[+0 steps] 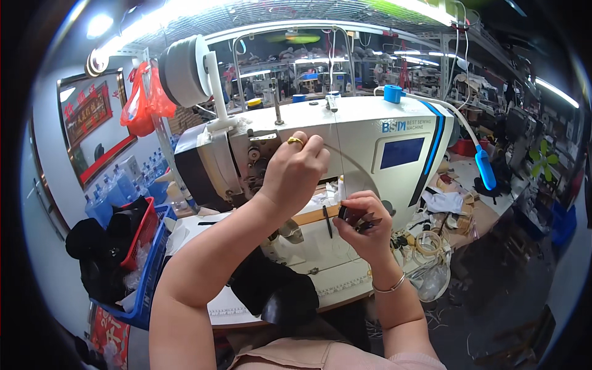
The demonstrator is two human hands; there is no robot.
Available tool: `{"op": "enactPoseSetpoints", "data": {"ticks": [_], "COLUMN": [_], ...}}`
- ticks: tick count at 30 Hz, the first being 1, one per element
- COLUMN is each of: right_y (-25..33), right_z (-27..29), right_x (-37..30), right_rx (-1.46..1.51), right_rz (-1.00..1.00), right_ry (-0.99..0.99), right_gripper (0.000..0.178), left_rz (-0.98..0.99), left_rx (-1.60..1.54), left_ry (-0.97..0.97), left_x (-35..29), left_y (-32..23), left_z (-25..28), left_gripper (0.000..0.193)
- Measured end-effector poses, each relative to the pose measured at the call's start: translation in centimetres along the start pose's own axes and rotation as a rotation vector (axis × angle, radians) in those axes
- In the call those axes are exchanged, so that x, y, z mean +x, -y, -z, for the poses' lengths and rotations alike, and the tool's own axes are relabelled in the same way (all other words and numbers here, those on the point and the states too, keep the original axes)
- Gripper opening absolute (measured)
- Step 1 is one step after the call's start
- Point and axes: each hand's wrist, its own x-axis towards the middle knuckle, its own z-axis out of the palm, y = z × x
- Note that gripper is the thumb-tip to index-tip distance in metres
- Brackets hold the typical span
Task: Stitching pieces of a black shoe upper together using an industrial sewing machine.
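Observation:
My left hand (296, 165), a gold ring on one finger, is raised against the front of a white sewing machine (354, 132), beside its metal thread guides (254, 151). Its fingers are closed; what they pinch is hidden. Lower and to the right, my right hand (369, 225) is closed round a small dark tool (365, 223) that resembles thread snips. A thin thread (340, 148) runs down from a guide on top of the machine to these fingertips. Black fabric (271, 290) lies on the machine's table, near its front edge, partly behind my left forearm.
A large grey thread cone (184, 71) sits on the machine's upper left. At left, a blue crate (154, 271) holds a red basket and black items. A dark pen-like stick (327, 222) lies under the machine arm. Rings and scraps (428, 243) clutter the right; a blue lamp (485, 166) hangs there.

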Motion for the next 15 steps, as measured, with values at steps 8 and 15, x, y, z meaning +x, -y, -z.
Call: {"op": "enactPoseSetpoints", "data": {"ticks": [8, 15], "right_y": [-0.5, -2.8], "right_z": [0.0, -0.6], "right_x": [0.1, -2.0], "right_rx": [0.092, -0.105], "right_rz": [-0.13, 0.075], "right_ry": [0.033, -0.006], "right_gripper": [0.027, 0.025], "left_rz": [-0.283, 0.458], "left_rx": [0.234, -0.981], "left_ry": [0.143, 0.147], "left_x": [0.5, -5.7], "left_y": [1.2, -3.7], "left_z": [0.3, 0.5], "left_gripper": [0.011, 0.029]}}
